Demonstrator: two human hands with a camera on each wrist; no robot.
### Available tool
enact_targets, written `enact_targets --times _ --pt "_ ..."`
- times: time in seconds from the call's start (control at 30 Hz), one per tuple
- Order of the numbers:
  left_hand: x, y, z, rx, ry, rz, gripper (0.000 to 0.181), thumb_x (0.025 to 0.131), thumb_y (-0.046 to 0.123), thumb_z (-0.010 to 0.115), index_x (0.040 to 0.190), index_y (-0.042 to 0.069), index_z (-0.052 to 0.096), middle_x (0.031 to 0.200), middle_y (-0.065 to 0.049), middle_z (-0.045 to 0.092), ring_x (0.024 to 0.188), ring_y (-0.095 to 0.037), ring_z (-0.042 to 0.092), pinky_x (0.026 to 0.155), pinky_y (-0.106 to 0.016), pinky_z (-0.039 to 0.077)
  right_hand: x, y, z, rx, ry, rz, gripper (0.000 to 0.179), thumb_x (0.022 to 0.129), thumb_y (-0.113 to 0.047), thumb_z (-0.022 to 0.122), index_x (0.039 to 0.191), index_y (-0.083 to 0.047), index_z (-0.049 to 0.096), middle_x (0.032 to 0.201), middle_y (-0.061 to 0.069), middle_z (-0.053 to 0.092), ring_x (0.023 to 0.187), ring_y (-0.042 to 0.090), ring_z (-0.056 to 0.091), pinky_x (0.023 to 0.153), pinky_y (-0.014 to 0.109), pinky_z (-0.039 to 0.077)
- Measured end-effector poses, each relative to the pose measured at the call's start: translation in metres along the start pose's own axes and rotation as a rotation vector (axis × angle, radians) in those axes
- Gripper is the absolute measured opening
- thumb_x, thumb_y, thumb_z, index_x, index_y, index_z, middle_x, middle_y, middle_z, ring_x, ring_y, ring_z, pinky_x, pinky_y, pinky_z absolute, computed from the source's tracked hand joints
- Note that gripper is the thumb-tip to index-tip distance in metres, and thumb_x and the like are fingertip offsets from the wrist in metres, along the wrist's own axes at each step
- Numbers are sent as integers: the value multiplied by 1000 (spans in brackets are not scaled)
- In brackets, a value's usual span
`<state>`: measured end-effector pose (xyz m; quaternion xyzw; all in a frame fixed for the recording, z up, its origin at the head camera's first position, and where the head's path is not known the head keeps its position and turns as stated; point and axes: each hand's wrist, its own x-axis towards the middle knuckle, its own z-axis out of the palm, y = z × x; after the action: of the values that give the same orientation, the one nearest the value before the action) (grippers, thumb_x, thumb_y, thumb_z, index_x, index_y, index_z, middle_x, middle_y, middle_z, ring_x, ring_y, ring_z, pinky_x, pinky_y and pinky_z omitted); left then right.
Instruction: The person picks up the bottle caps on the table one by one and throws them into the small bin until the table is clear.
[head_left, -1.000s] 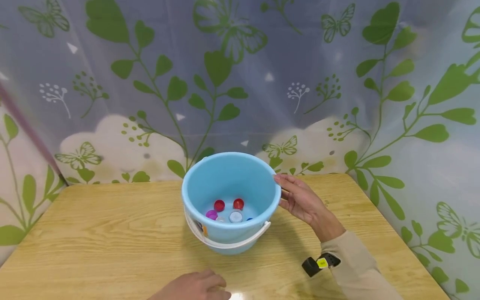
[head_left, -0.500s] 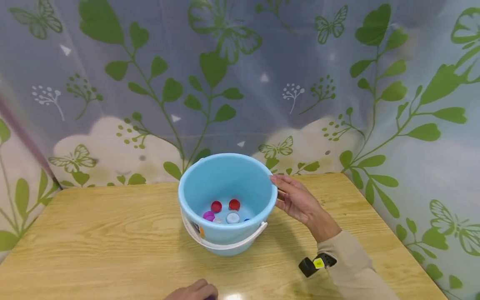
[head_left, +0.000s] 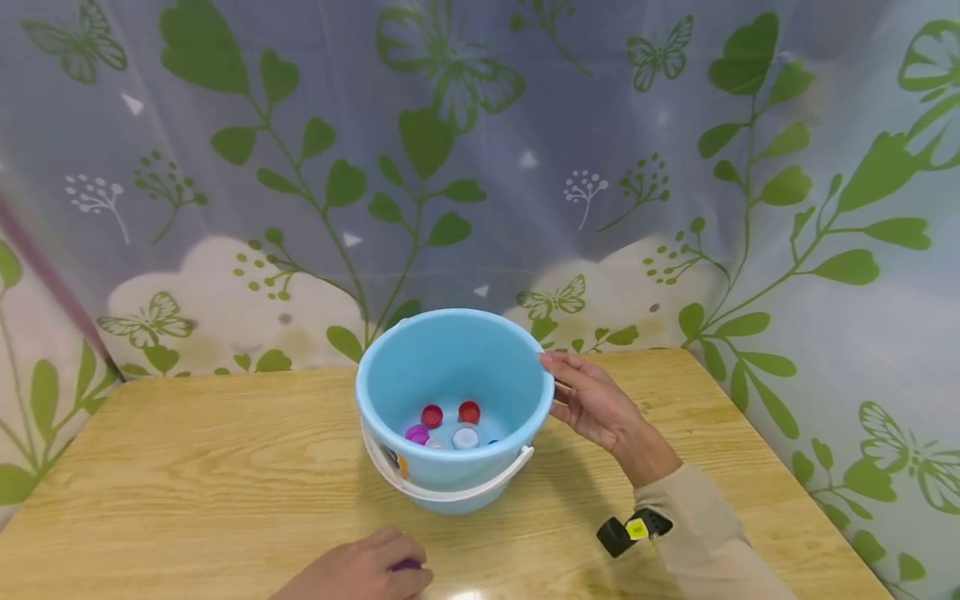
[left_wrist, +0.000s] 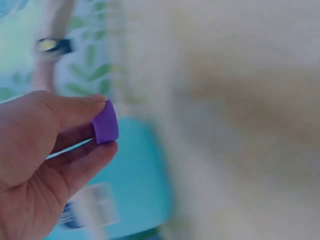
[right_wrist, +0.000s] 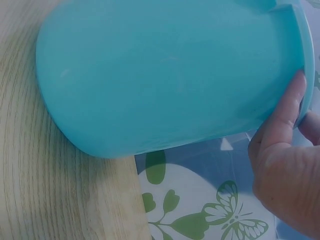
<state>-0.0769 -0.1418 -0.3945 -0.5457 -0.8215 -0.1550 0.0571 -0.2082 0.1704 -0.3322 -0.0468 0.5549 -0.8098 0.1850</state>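
Observation:
A light blue bucket [head_left: 454, 477] with a white handle [head_left: 457, 495] stands upright on the wooden table. My right hand [head_left: 592, 406] grips its rim at the right side, thumb on top and fingers under the lip, as the right wrist view [right_wrist: 287, 150] also shows. Between thumb and fingers my left hand [head_left: 358, 570] pinches a purple bottle cap [left_wrist: 106, 123] with a ribbed side, in front of the bucket. Inside the bucket lie two red caps [head_left: 469, 412], a magenta cap [head_left: 417, 434], a whitish cap [head_left: 465, 437] and a partly hidden blue piece [head_left: 492, 442].
The wooden table [head_left: 225, 467] reaches back to a curtain [head_left: 480, 208] printed with green leaves and butterflies, which also hangs along both sides. A black strap with a yellow tag [head_left: 636, 530] is around the right sleeve.
My left hand dropped toward the lower edge of the head view, then came back up with the purple cap in its fingers. The right hand keeps its grip on the rim.

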Motion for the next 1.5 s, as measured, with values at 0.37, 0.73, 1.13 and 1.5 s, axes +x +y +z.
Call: enact_targets --times 0.37,0.73,1.13,1.5 --pt "30 8 -112 76 358 68 23 99 26 52 103 15 71 107 3 61 93 -12 59 78 -18 50 -1 0 0 3 2 -5 32 96 -21 59 122 -4 51 111 9 57 94 16 62 77 25 55" --pt "91 -50 -118 82 389 -110 24 79 8 77 103 8 73 107 -2 65 102 -19 60 87 -34 51 1 -1 -1 8 -4 -4 27 97 -20 57 119 -6 53 110 8 57 94 15 62 78 26 55" --pt "117 -81 -86 -9 182 -397 18 88 6 68 106 6 70 104 -3 64 101 -21 60 89 -36 49 1 -1 -1 -16 -9 -14 34 97 -23 57 124 -5 49 111 7 56 94 15 61 77 26 55" --pt "116 -81 -81 4 152 -424 19 91 5 63 109 4 68 107 -5 63 102 -22 59 91 -36 48 0 0 -2 -19 -10 -2 36 98 -23 56 127 -3 46 113 9 55 95 16 61 77 26 55"
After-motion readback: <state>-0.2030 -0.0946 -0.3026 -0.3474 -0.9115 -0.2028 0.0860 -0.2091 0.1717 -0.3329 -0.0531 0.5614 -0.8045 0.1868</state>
